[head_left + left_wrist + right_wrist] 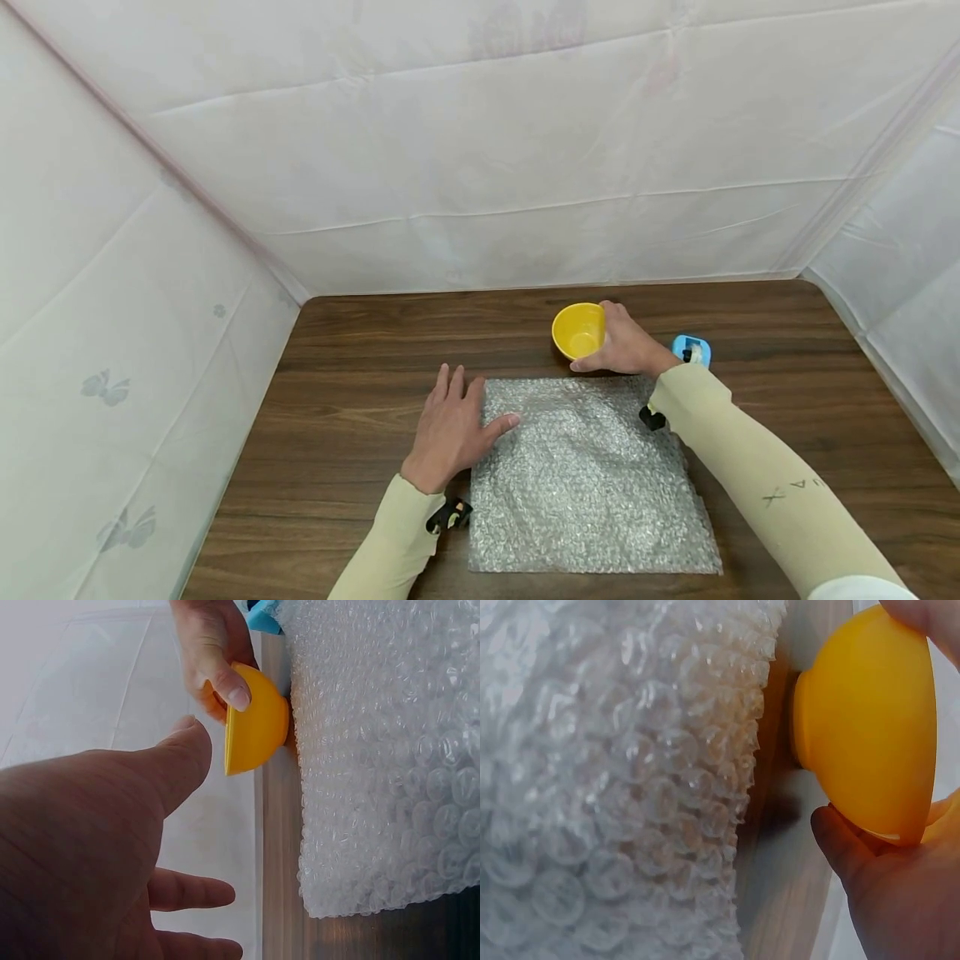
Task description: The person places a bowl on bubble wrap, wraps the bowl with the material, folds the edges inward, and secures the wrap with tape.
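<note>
A yellow bowl is upright beyond the far edge of a sheet of bubble wrap. My right hand grips the bowl by its right side, thumb near and fingers behind. In the right wrist view the bowl shows its rounded side and small foot, close to the table. My left hand is spread at the left edge of the bubble wrap, its thumb reaching over the sheet and its fingers straight. The left wrist view shows that hand apart from the bowl, holding nothing.
A blue tape dispenser sits right of the bowl, partly behind my right wrist. The brown wooden table meets white sheeting at the back and sides.
</note>
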Motion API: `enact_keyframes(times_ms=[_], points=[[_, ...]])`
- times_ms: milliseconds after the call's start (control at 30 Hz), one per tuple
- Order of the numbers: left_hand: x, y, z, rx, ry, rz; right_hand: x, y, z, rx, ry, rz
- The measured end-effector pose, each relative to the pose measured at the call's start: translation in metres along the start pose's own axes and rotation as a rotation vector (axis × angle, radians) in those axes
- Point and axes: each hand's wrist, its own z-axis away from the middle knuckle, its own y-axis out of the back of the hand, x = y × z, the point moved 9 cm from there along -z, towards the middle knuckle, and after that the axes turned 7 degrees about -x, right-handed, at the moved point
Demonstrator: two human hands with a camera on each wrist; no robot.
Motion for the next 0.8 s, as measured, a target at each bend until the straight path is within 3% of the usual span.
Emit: enact_keyframes(times_ms=[133,800], points=[[0.002,0.002,0.000,0.025,-0.025,-0.027,0.001,0.002,0.001,-0.008,-0.006,0.007],[-0.004,0.002,-0.003,-0.020,0.005,0.013,-0.010,0.017,0.006,-0.035,0.018,0.031]])
